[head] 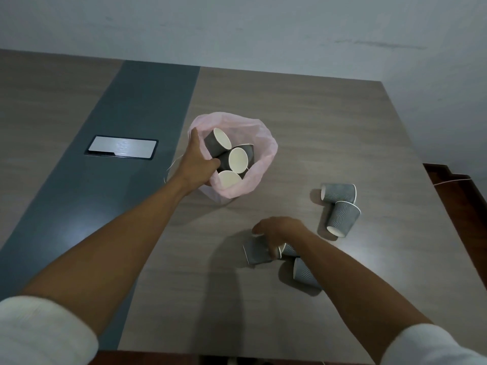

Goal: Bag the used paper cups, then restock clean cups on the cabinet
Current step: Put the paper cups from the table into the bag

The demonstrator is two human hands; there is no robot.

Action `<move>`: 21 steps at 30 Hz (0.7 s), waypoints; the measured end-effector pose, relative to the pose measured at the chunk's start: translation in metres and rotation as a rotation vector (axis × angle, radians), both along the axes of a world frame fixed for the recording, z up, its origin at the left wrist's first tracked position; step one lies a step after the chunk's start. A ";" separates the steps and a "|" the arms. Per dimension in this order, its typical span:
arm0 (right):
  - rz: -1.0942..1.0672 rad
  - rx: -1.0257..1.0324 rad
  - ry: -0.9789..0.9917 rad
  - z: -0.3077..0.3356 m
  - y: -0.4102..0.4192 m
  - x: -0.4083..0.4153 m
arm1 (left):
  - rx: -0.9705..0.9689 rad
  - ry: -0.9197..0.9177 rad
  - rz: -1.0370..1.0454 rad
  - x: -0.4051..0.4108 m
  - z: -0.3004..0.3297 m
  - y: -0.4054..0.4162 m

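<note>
A pink plastic bag (263, 159) stands open on the table, holding three grey ripple paper cups (237, 160). My left hand (196, 164) grips the bag's left rim, thumb inside the opening. My right hand (279, 231) curls over a grey cup (257, 251) lying on its side near the front of the table. Another cup (288, 250) lies just behind that hand and one more (303, 273) under my forearm. Two further cups (340, 206) lie tipped over to the right.
The wooden table (316, 114) has a dark grey strip (126, 127) with a silver cable hatch (122, 147) to the left of the bag. The table's right edge drops off beside dark wooden furniture (463, 201).
</note>
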State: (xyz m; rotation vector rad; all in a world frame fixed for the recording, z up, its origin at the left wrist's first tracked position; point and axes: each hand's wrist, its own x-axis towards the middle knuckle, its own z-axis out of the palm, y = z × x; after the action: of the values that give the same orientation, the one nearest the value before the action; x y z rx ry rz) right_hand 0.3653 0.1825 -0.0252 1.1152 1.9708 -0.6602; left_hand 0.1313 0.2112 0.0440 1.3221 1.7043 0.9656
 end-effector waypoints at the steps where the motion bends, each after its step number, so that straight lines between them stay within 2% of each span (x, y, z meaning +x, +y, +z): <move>1: 0.045 0.027 -0.017 -0.002 -0.004 -0.002 | 0.007 0.002 -0.003 0.000 -0.001 -0.001; 5: -0.098 -0.016 0.136 0.010 0.007 -0.006 | 0.006 0.032 0.003 -0.002 0.000 -0.005; 8: -0.218 -0.021 0.399 0.053 0.040 0.003 | -0.007 0.067 -0.023 -0.004 0.008 -0.008; 10: -0.393 0.006 0.611 0.086 0.062 0.012 | -0.021 0.071 -0.044 -0.008 0.014 -0.008; 12: -0.558 0.106 0.775 0.110 0.080 0.018 | -0.036 0.089 -0.076 -0.013 0.015 -0.008; 16: -0.710 0.422 1.049 0.119 0.098 -0.003 | -0.032 0.134 -0.162 -0.020 0.022 -0.002; 19: -0.772 0.465 1.141 0.103 0.102 -0.034 | -0.039 0.172 -0.158 -0.020 0.029 0.002; 21: -0.759 0.461 1.108 0.088 0.103 -0.054 | -0.025 0.185 -0.148 -0.024 0.026 0.007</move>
State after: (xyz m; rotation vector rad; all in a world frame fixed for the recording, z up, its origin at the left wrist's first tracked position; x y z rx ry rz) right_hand 0.3114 0.2860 0.0625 2.1349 2.6499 -1.5068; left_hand 0.1070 0.2182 0.0704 1.5372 1.7204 0.7544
